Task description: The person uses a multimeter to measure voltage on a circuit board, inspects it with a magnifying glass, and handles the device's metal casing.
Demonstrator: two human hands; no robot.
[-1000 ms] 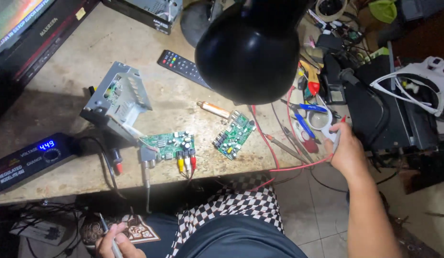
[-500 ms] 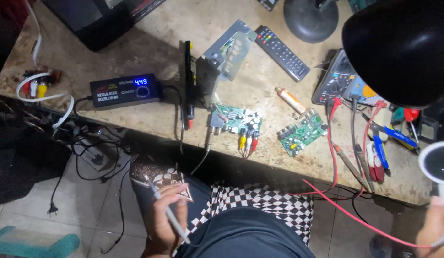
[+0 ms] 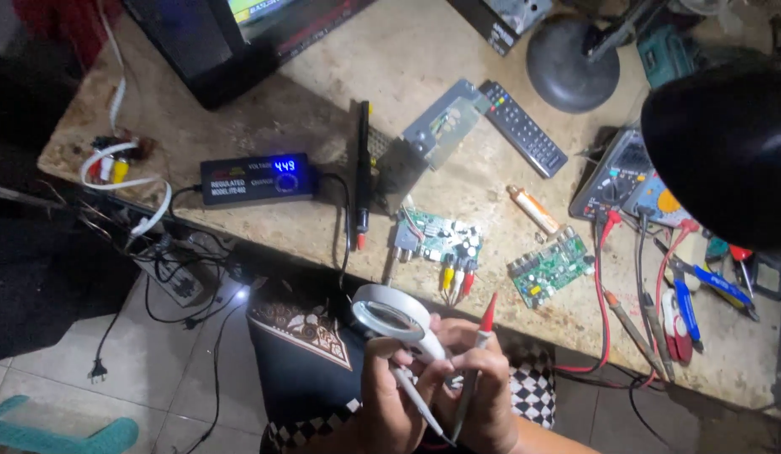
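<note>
- The left hand (image 3: pixel 390 395) grips a white magnifying glass (image 3: pixel 392 319) by its handle, below the workbench (image 3: pixel 323 92) edge
- The right hand (image 3: pixel 483 395), touching the left, pinches a red-tipped probe (image 3: pixel 483 336), tip upward
- Just past the edge lie two green circuit boards (image 3: pixel 437 235), the second (image 3: pixel 550 265) to the right
- Left of them sits a black power supply (image 3: pixel 256 178); farther back, a remote control (image 3: pixel 522 128)
</note>
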